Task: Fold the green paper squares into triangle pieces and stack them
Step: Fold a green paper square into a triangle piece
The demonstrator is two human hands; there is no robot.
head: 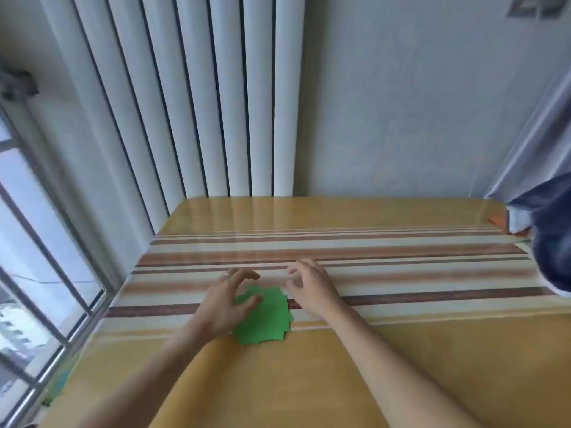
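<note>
Head view shows spread, curled fingers on both hands, gripping nothing. On the left hand [227,299] a ring [225,275] sits on one finger, and the thumb and palm lie over the left part of a loose pile of green paper squares [268,319]. Beside the pile's far right corner, the right hand [310,285] hovers, open. That pile lies flat on a striped table [401,273] near the window [37,257], edges fanned unevenly.

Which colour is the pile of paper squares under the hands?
Green paper squares, clearest in the head view.
</note>
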